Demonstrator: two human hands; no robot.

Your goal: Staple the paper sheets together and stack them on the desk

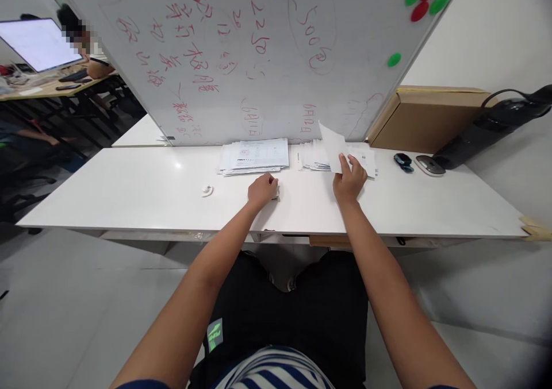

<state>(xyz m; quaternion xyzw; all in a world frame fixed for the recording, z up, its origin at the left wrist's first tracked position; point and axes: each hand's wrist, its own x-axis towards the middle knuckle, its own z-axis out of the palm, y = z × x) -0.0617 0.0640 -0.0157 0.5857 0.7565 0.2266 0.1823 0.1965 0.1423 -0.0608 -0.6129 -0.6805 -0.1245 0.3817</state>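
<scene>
My right hand pinches a white sheet of paper, its upper corner raised above the desk. Under and around it lies a loose spread of white papers. My left hand is closed near the desk's front, its fingers curled over a small object mostly hidden beneath them, whose kind I cannot make out. Just behind that hand sits a thick stack of printed papers, the top one bluish with a round stamp.
A whiteboard with red writing stands along the back of the white desk. A white earphone lies at left. On the right are a smartwatch, a mouse, a black bottle and a cardboard box.
</scene>
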